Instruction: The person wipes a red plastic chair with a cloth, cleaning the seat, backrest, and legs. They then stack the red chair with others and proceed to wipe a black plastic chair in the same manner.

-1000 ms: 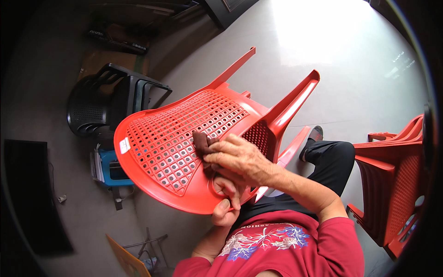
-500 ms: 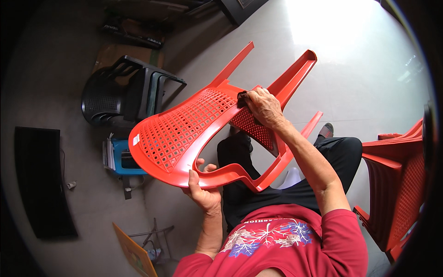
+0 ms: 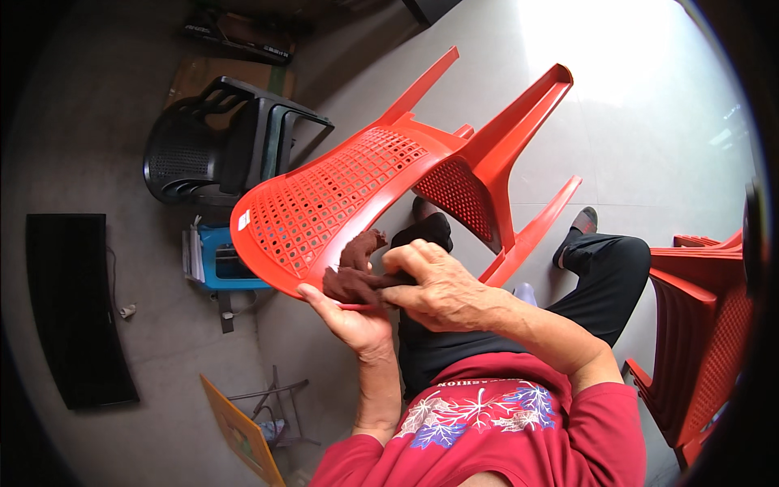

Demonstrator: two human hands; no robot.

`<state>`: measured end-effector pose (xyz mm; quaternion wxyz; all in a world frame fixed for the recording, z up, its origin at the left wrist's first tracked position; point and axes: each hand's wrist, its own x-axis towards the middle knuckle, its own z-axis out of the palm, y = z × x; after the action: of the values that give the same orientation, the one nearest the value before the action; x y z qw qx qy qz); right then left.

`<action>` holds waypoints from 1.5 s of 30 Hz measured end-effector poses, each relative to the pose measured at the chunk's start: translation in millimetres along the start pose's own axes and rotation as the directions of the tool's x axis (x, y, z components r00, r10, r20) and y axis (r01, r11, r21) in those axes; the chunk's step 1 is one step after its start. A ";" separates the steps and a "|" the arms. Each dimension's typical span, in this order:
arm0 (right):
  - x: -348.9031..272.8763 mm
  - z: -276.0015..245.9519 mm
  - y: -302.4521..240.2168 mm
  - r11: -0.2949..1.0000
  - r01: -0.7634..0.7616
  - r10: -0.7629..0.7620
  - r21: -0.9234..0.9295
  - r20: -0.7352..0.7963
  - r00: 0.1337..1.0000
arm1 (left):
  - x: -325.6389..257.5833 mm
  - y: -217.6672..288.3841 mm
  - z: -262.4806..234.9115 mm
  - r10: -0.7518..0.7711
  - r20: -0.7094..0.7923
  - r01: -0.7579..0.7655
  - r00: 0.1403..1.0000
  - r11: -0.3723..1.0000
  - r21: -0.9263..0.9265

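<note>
A red plastic chair (image 3: 333,195) with a perforated backrest lies tilted across my lap, its legs pointing away to the upper right. My left hand (image 3: 354,321) grips the near edge of the backrest, thumb on top and fingers hidden beneath. In my right hand (image 3: 438,284) is a dark brown cloth (image 3: 357,272), bunched against the chair's rim and armrest close to my left thumb. The cloth and my right hand cover part of the armrest.
Stacked red chairs (image 3: 702,325) stand at the right. On the left are dark stacked chairs (image 3: 235,142), a blue stool (image 3: 217,258) with papers, a flat black screen (image 3: 77,308) and an orange-edged board (image 3: 235,430). A cardboard box (image 3: 195,81) lies behind.
My right hand has moved the cloth from the seat end of the backrest down to the near rim, beside my left hand. The chair has shifted slightly up and right.
</note>
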<state>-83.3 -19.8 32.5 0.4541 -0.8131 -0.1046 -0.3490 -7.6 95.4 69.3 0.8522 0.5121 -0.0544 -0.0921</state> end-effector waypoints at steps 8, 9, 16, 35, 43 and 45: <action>-118.6 24.7 61.3 0.815 -0.498 0.444 0.298 0.232 0.865 | 16.0 -1.3 -10.3 0.010 0.061 -0.008 0.998 0.999 -0.033; -124.8 29.4 59.2 0.695 -0.535 0.520 0.480 0.178 0.835 | 16.0 -1.3 -14.3 0.003 0.097 0.000 0.995 0.999 -0.034; -7.9 1.2 28.3 0.886 -0.150 0.151 0.438 0.033 0.988 | 9.3 -6.7 -8.6 0.035 -0.041 -0.030 0.999 0.992 0.126; -167.3 39.4 44.6 0.847 -0.425 0.528 -0.320 0.410 0.743 | 33.8 4.2 -18.9 -0.044 0.086 0.055 0.995 0.990 -0.129; -145.6 57.7 46.5 0.601 -0.735 0.774 -0.314 0.457 0.438 | 28.2 -1.0 -23.7 -0.056 0.125 0.071 0.991 0.990 -0.124; -135.9 62.8 44.9 0.585 -0.811 0.749 -0.027 0.401 0.527 | 24.1 -0.9 -22.8 -0.049 0.145 0.067 0.988 0.990 -0.122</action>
<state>-131.5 25.7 -109.0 0.5982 -0.7829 0.1595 0.0617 20.1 109.6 57.7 0.8739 0.4508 -0.0938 -0.1562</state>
